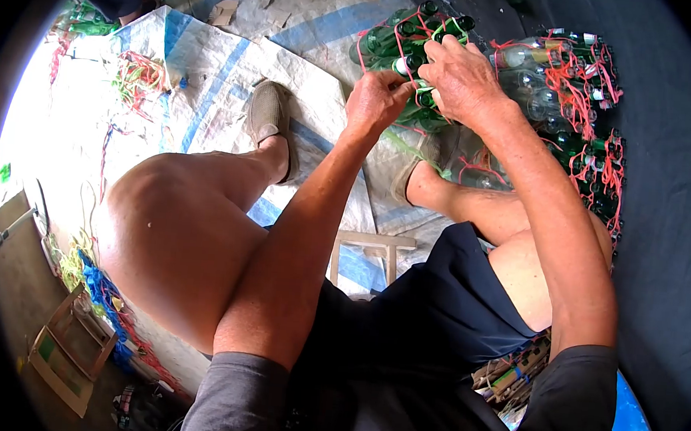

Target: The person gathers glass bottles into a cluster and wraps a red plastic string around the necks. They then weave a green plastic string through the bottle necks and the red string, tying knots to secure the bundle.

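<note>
A bundle of green glass bottles (380, 43) lies on the sheet ahead of me, wrapped in pink and green plastic twine. At its near side, my left hand (376, 99) is closed, fingers pinched on the green plastic twine (401, 144), whose loose end trails down beside my foot. My right hand (463, 73) curls over the bottle necks at the bundle's right, its fingers bent round the twine there. The fingertips of both hands are partly hidden, and they stand close together.
Tied bundles of clear bottles (540, 93) and dark green bottles (605, 170) lie to the right. Tangled twine (140, 79) sits on the white and blue sheet (208, 114) at left. A small wooden stool (376, 240) stands between my legs. A cardboard box (72, 348) is at lower left.
</note>
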The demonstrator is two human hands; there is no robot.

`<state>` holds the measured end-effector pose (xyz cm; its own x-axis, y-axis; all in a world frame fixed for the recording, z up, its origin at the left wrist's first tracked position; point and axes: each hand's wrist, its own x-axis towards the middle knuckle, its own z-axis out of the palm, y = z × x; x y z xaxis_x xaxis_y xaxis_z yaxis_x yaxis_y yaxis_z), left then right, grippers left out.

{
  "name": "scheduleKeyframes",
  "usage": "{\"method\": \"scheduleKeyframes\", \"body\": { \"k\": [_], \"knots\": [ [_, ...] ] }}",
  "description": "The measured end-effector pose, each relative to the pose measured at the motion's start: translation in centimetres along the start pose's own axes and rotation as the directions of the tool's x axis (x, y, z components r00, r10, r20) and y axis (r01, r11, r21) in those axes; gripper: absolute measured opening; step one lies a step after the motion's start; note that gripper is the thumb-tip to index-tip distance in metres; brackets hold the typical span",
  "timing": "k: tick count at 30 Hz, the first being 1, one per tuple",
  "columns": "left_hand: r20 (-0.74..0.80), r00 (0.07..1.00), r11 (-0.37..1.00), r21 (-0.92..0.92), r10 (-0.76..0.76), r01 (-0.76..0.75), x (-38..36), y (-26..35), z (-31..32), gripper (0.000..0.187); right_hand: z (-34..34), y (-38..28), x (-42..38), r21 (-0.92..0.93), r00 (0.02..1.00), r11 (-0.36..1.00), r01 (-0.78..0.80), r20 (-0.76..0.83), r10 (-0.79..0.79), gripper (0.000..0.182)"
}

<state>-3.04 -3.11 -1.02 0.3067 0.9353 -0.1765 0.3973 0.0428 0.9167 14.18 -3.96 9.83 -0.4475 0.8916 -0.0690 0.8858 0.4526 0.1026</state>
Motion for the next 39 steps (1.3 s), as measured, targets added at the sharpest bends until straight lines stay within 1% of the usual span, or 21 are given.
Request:
{"method": "scheduleKeyframes", "body": {
  "k": [3, 7, 10, 12, 16, 19, 20, 22, 23, 30, 33, 36, 39],
  "knots": [
    [0.017, 1.000, 0.999, -0.029, 0.026, -0.026, 0.0, 0.0, 0.0, 0.031, -0.1, 0.3, -0.1, -0.028, 1.000, 1.000, 0.001, 0.020, 0.000, 0.017],
    [0.057, 0.998, 0.997, -0.074, 0.022, -0.018, 0.0, 0.1, 0.1, 0.029, -0.9, 0.7, -0.2, 0.038, 0.996, 0.999, -0.032, 0.090, 0.029, 0.016],
    [0.063, 0.998, 0.997, -0.081, 0.020, -0.015, 0.0, 0.2, 0.0, 0.029, -1.3, 1.1, 0.1, 0.040, 0.991, 0.999, -0.019, 0.130, 0.013, 0.016],
    [0.060, 0.998, 0.995, -0.100, 0.025, -0.019, 0.0, 0.2, 0.1, 0.029, -1.5, 1.3, 0.4, 0.041, 0.982, 0.999, -0.031, 0.189, 0.022, 0.016],
    [0.057, 0.996, 0.990, -0.131, 0.068, -0.060, 0.2, -0.3, 0.4, 0.029, -2.5, 1.5, 0.6, 0.070, 0.963, 0.995, -0.077, 0.264, 0.056, 0.023],
    [0.065, 0.995, 0.985, -0.161, 0.078, -0.067, 0.3, -0.1, 0.5, 0.028, -3.8, 2.0, 1.1, 0.124, 0.879, 0.964, -0.235, 0.451, 0.156, 0.024],
    [0.070, 0.995, 0.985, -0.163, 0.078, -0.065, 0.3, -0.1, 0.5, 0.028, -4.2, 2.3, 1.2, 0.124, 0.852, 0.958, -0.258, 0.497, 0.165, 0.025],
    [0.083, 0.993, 0.986, -0.151, 0.079, -0.066, 0.2, 0.2, 0.3, 0.028, -3.8, 2.9, 0.6, 0.160, 0.866, 0.940, -0.301, 0.460, 0.199, 0.018],
    [0.091, 0.992, 0.988, -0.137, 0.082, -0.069, 0.2, 0.3, 0.2, 0.028, -3.6, 3.3, 0.4, 0.177, 0.872, 0.930, -0.321, 0.440, 0.217, 0.018],
    [0.124, 0.985, 0.982, -0.160, 0.124, -0.103, 0.3, -0.1, 0.3, 0.028, -3.5, 4.5, 0.4, 0.262, 0.793, 0.853, -0.451, 0.555, 0.249, 0.024],
    [0.145, 0.983, 0.982, -0.167, 0.115, -0.090, 0.2, 0.0, 0.2, 0.028, -3.4, 5.0, 0.3, 0.250, 0.801, 0.857, -0.450, 0.537, 0.264, 0.024],
    [0.139, 0.984, 0.976, -0.201, 0.113, -0.083, 0.1, 0.0, 0.2, 0.028, -2.4, 5.9, -0.1, 0.218, 0.800, 0.854, -0.473, 0.511, 0.313, 0.023],
    [0.128, 0.984, 0.975, -0.199, 0.125, -0.098, 0.1, 0.0, 0.2, 0.029, -0.9, 7.2, -1.0, 0.288, 0.804, 0.809, -0.513, 0.492, 0.335, 0.023]
  ]
}}
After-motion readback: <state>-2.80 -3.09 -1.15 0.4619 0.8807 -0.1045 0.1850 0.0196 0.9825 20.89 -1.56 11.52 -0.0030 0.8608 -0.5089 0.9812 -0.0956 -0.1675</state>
